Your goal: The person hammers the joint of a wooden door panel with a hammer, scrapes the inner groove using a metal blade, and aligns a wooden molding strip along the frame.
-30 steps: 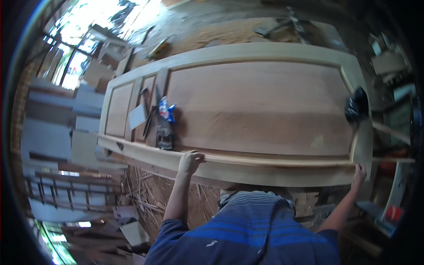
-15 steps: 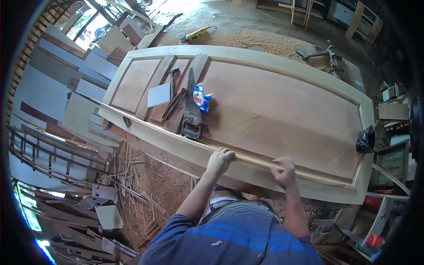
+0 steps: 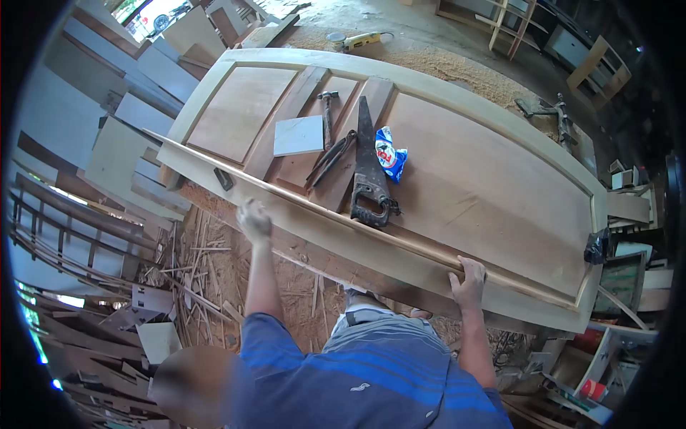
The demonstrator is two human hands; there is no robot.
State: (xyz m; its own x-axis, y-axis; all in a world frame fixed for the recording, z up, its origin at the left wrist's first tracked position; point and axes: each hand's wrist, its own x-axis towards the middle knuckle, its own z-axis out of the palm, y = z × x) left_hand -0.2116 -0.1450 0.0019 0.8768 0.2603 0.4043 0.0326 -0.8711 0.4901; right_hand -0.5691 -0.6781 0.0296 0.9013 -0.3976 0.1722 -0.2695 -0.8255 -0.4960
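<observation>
A long thin wooden strip (image 3: pixel 314 201) lies along the near side of a panelled wooden door (image 3: pixel 500 179), its left end sticking out past the frame. My right hand (image 3: pixel 469 280) is closed on this strip, fingers over the top and thumb on the near side. My left hand (image 3: pixel 255 220) is off the strip, at the door's near edge, its fingers smeared by motion. Close to it on the frame is a small dark block-like object (image 3: pixel 224 179). On the panels lie a handsaw (image 3: pixel 368 171), a hammer (image 3: pixel 328 118), pincers (image 3: pixel 333 159), a pale rectangular board (image 3: pixel 299 136) and a blue-white packet (image 3: pixel 390 154).
A black plastic bag (image 3: pixel 596 247) hangs at the door's right end. Beyond the door, a yellow power tool (image 3: pixel 361 41) and sawdust (image 3: pixel 443 68) are on the floor. Boards (image 3: pixel 64 100) lean at left, with wood offcuts (image 3: pixel 214 264) scattered below.
My left hand has let go of the strip and moved left along the near edge. My right hand stays on the strip. The view has shifted, and a blurred round shape appears at lower left.
</observation>
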